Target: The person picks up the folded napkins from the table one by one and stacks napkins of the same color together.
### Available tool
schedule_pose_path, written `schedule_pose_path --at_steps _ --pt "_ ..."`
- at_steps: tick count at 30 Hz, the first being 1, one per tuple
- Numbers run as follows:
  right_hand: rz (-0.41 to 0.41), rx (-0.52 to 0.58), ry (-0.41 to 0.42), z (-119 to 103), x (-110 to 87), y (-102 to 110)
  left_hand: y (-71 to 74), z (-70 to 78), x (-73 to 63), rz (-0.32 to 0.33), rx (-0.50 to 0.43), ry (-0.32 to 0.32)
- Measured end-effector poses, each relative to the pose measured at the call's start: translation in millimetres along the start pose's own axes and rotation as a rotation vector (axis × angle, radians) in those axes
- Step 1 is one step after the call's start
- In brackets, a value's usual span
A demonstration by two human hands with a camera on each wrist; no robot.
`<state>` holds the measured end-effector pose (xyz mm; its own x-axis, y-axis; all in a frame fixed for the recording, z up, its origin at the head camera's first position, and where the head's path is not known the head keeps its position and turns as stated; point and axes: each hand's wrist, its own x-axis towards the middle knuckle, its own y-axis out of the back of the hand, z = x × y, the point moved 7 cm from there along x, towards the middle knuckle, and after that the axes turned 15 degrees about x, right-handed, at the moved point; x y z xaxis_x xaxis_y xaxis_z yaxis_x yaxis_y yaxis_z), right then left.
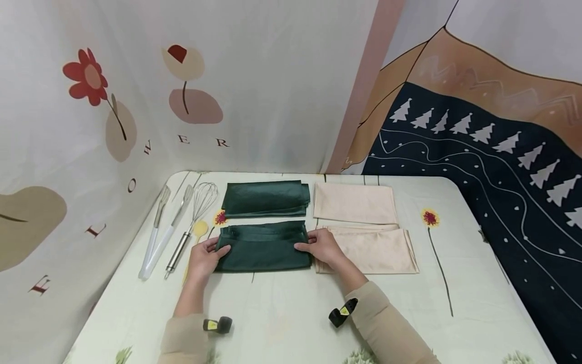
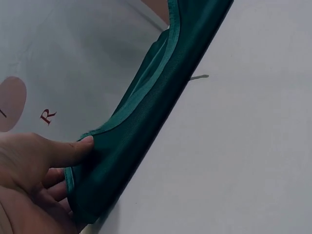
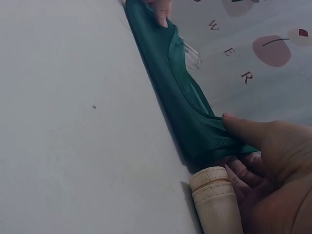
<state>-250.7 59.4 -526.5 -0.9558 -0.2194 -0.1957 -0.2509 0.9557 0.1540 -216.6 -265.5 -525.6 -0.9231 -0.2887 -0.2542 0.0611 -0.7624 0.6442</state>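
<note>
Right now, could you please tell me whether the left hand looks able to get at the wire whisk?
Probably yes, after letting go: the left hand pinches the left end of the nearer folded green cloth, while the wire whisk lies just to that hand's left, with nothing covering it.

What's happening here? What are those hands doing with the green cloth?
A person's left hand and right hand are pinching the two ends of a folded green cloth. Another folded green cloth lies just beyond it. To the right are two folded pale pink cloths, one farther away and one nearer. Over on the left lie a whisk and two white-handled utensils, which neither hand is touching.
</note>
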Motion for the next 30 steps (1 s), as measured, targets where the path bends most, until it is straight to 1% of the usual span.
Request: schedule_pose_path --at_steps 4,9,13,16,19,22,25,30 --pt "-0.034 -0.021 0.026 0 1.2 0 2.7 2.8 -1.4 0.021 0.097 -0.032" --pt "-0.072 -0.039 0.039 -1 1.1 -1 3.4 3.7 -1.7 0.040 0.126 -0.056" --pt "-0.083 -0.051 0.058 -2 0.9 -1 4.5 2.8 -2.2 0.061 0.120 -0.056" --pt "-0.076 -0.043 0.082 -4 0.3 0 6.1 3.9 -2.5 0.084 0.095 -0.057" --pt "-0.052 -0.025 0.097 -8 0.1 3 8.0 5.6 -1.8 0.108 0.064 -0.055" --pt "-0.028 -0.007 0.103 -11 1.3 5 9.2 7.1 -0.1 0.116 0.039 -0.053" --pt "-0.009 0.002 0.099 -12 3.9 8 10.6 9.5 2.0 0.116 0.032 -0.051" --pt "0.029 -0.011 0.123 -17 10.6 13 14.0 17.8 6.9 0.125 0.020 -0.060"
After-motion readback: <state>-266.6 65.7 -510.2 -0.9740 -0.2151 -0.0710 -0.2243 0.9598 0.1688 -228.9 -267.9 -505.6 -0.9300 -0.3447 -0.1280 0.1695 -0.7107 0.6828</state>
